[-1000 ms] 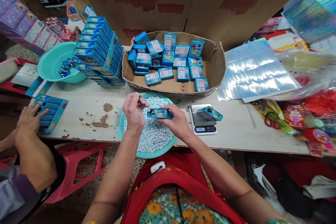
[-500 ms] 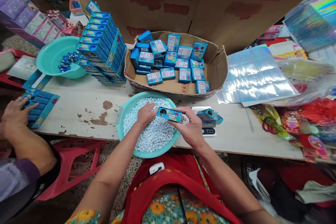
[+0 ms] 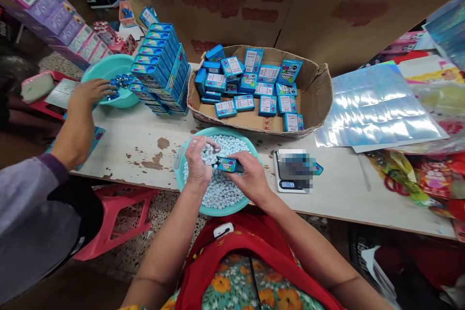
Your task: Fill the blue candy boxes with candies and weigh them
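A teal basin (image 3: 180, 173) full of small pale-blue candies (image 3: 225, 193) sits at the table's near edge. Over it my right hand (image 3: 250, 179) grips a small blue candy box (image 3: 227, 164) lying sideways. My left hand (image 3: 198, 162) is cupped round a handful of candies, fingers closed, held at the open end of that box. Beside the basin on the right stands a small digital scale (image 3: 286, 181) with a blurred blue item on its plate.
A cardboard tray (image 3: 319, 101) behind the basin holds several blue boxes. A tall stack of blue boxes (image 3: 160, 68) stands at the left. A co-worker's hand (image 3: 90, 94) reaches into a second teal basin (image 3: 105, 70). Holographic sheets (image 3: 378, 111) lie on the right. Red stool (image 3: 116, 218) below.
My left hand rose from the candies with a handful and came to the box's end. The co-worker's hand left the blue tray and reached into the far basin.
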Motion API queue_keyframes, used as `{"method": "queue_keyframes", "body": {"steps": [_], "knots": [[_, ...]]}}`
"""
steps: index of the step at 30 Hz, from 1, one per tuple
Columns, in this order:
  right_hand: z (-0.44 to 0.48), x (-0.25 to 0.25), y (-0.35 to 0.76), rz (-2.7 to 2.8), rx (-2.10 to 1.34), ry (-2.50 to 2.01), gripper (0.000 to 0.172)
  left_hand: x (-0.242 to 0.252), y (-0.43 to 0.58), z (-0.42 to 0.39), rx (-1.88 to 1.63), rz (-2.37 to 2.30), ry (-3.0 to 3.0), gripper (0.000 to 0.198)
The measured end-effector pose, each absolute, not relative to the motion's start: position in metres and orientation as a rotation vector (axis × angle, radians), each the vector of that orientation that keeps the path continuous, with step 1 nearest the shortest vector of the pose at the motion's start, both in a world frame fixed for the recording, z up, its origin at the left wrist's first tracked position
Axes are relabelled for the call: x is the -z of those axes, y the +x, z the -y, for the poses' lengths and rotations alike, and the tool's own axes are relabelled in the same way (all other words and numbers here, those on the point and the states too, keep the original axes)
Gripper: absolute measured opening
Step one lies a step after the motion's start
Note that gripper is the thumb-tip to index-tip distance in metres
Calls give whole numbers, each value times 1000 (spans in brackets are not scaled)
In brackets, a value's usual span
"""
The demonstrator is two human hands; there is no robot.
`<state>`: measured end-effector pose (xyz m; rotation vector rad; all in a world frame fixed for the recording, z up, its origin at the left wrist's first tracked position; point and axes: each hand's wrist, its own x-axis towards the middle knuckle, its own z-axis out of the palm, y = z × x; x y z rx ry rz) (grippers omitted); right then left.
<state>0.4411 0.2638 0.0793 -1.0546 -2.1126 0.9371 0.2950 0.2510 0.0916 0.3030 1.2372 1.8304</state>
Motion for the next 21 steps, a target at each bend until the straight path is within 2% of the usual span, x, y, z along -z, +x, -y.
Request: {"method": "queue_keyframes", "body": {"steps": [21], "knots": [[-273, -78, 443, 1923, -1010, -1083, 32, -89, 306, -269, -1902, -1410, 465, 26]]}}
